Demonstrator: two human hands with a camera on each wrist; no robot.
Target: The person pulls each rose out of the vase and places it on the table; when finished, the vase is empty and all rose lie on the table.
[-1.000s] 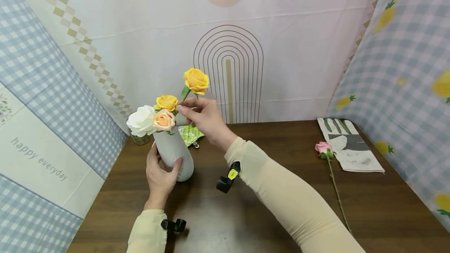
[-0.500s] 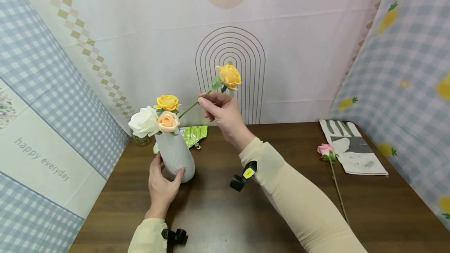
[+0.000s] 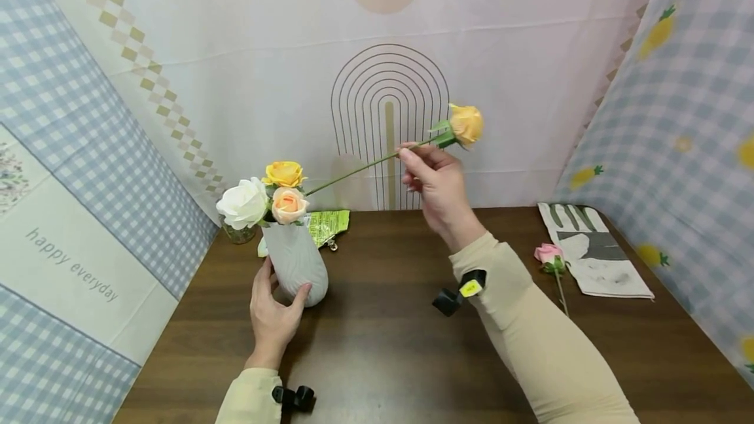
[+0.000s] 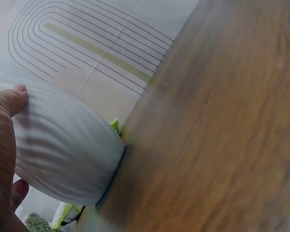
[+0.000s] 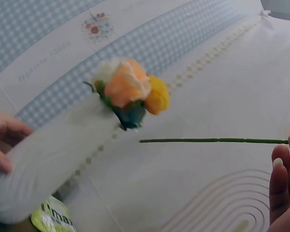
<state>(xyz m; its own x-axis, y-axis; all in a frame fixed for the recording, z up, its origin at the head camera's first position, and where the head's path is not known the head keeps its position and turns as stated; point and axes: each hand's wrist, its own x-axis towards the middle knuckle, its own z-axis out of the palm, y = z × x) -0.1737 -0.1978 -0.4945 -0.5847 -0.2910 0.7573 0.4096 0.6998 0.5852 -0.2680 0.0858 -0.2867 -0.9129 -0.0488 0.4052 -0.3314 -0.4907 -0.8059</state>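
A white ribbed vase (image 3: 296, 267) stands on the table at left, and my left hand (image 3: 273, 319) grips its lower body, thumb in front. From its mouth rise a white rose (image 3: 243, 203), a peach rose (image 3: 289, 205) and a yellow rose (image 3: 284, 174). My right hand (image 3: 443, 195) pinches the stem of another yellow rose (image 3: 466, 125) near its bloom, the stem slanting down left toward the vase. In the right wrist view the stem's bare end (image 5: 141, 141) is free, apart from the vase's flowers. The left wrist view shows the thumb (image 4: 17, 99) on the vase wall.
Behind the vase lie a green packet (image 3: 330, 224) and a small glass jar (image 3: 238, 234). To the right, a pink rose (image 3: 549, 254) lies beside a folded patterned cloth (image 3: 607, 260) on the brown table (image 3: 377, 345). Printed cloth hangs at the back and sides.
My right hand has moved right, away from the vase, with the yellow rose; its stem has come out of the bunch and tilted flatter. My left hand still holds the vase.
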